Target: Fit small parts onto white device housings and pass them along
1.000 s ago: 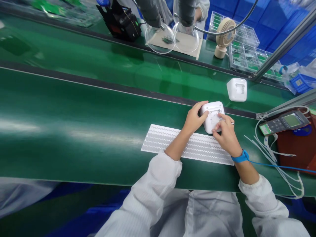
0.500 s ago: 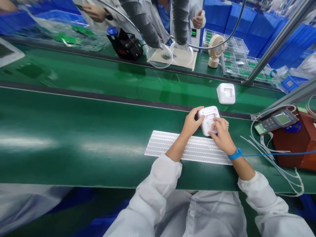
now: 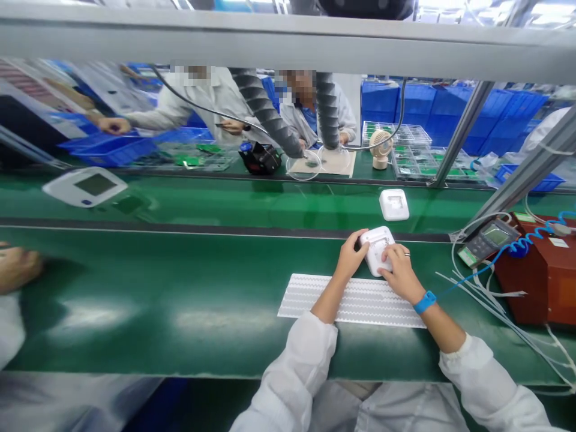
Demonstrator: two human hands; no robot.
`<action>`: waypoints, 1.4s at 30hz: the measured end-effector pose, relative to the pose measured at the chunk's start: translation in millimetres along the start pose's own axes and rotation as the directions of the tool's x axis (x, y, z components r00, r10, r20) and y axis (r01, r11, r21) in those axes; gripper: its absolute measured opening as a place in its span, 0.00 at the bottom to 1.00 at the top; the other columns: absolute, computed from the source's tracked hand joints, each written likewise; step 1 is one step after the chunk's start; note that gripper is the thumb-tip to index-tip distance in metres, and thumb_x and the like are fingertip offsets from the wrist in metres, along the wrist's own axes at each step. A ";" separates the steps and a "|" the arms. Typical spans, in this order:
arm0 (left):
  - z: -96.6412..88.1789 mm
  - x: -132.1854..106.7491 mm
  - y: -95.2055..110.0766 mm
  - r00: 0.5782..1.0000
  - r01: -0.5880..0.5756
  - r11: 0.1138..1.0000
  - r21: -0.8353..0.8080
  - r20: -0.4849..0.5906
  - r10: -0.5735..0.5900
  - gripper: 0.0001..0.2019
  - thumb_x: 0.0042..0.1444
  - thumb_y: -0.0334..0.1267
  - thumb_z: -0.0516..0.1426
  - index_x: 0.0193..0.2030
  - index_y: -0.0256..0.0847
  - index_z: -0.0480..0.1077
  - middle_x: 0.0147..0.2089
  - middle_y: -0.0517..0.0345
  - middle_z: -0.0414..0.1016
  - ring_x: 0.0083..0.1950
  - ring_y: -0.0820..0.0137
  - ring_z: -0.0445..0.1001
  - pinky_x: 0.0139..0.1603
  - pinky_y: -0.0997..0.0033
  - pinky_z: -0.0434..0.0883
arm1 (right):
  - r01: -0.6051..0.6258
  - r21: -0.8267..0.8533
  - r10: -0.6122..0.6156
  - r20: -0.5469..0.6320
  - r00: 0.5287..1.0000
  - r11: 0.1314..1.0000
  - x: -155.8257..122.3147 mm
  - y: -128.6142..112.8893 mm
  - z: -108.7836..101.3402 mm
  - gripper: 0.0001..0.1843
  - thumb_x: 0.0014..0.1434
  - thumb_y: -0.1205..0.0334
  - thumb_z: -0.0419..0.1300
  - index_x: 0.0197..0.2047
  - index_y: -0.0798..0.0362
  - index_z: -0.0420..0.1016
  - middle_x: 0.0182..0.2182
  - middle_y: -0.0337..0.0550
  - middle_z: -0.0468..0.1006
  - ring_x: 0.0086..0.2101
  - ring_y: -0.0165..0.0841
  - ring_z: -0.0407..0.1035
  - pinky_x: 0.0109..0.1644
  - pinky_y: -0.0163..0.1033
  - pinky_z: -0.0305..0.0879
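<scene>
Between my hands is a white plastic device housing point(image 3: 376, 245), tilted, with a recessed opening facing me. My left hand point(image 3: 351, 257) grips its left edge, thumb on the near face and fingers along the top. On its right side my right hand point(image 3: 399, 270) has bent fingers at the recess and a thumb at the lower edge; whether the fingertips pinch something small is too fine to make out. A blue wrist strap point(image 3: 425, 302) circles my right wrist. Beneath my forearms lies a white sheet with rows of wavy-edged strips point(image 3: 315, 297).
A similar white housing point(image 3: 394, 205) rests on the green strip beyond. To the right are a handheld meter point(image 3: 490, 240), loose white tubes and a reddish-brown box point(image 3: 535, 276). A white device with a screen point(image 3: 85, 187) is far left. Co-workers sit opposite; another person's hand point(image 3: 18, 268) is at left.
My view has tilted up, bringing the overhead bar and more of the co-workers into sight. Another person's hand has appeared at left. Both my hands stay on the housing with little change.
</scene>
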State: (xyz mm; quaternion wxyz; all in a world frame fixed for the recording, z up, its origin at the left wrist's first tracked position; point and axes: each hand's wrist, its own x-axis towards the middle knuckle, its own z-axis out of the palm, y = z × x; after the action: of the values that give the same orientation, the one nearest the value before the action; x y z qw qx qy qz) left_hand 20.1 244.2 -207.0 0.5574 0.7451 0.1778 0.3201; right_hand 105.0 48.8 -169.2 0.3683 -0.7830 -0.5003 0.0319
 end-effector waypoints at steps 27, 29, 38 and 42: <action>8.4 -17.6 28.1 0.976 0.176 0.979 0.101 -0.146 -0.161 0.27 0.65 0.42 0.67 0.71 0.51 0.78 0.68 0.46 0.78 0.68 0.50 0.78 0.62 0.51 0.85 | -0.321 0.047 0.323 -0.035 0.946 0.946 40.9 84.1 13.8 0.42 0.63 0.21 0.56 0.49 0.51 0.89 0.69 0.66 0.78 0.79 0.65 0.55 0.83 0.74 0.49; 5.6 -18.0 28.8 0.968 0.202 0.978 0.042 -0.159 -0.193 0.28 0.65 0.40 0.66 0.71 0.51 0.78 0.70 0.48 0.78 0.67 0.52 0.80 0.56 0.56 0.88 | -0.338 0.128 0.346 -0.042 0.937 0.932 35.4 75.7 16.9 0.42 0.63 0.23 0.58 0.57 0.50 0.89 0.73 0.62 0.75 0.81 0.64 0.51 0.83 0.73 0.50; -8.1 -5.5 48.0 0.979 0.088 0.968 -0.236 -0.157 -0.127 0.30 0.64 0.42 0.69 0.73 0.46 0.77 0.78 0.43 0.73 0.76 0.48 0.76 0.72 0.44 0.81 | -0.356 0.745 0.539 -0.006 0.842 0.564 50.8 16.8 -3.6 0.55 0.57 0.38 0.77 0.81 0.49 0.68 0.69 0.55 0.81 0.64 0.56 0.79 0.65 0.59 0.82; -21.5 -19.6 125.9 0.976 -0.195 0.958 -0.211 -0.143 0.167 0.18 0.74 0.47 0.64 0.65 0.44 0.83 0.64 0.43 0.84 0.66 0.54 0.82 0.70 0.49 0.82 | -0.235 0.550 0.475 -0.346 0.809 0.801 90.7 33.4 -32.3 0.48 0.58 0.37 0.76 0.74 0.53 0.78 0.67 0.57 0.82 0.64 0.57 0.76 0.73 0.64 0.71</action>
State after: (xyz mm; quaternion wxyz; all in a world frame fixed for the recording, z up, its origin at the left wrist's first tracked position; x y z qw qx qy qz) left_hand -20.4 207.6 -89.9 0.5942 0.6694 0.1056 0.4333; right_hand 189.0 96.8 -137.1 0.6472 -0.7316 -0.2113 0.0365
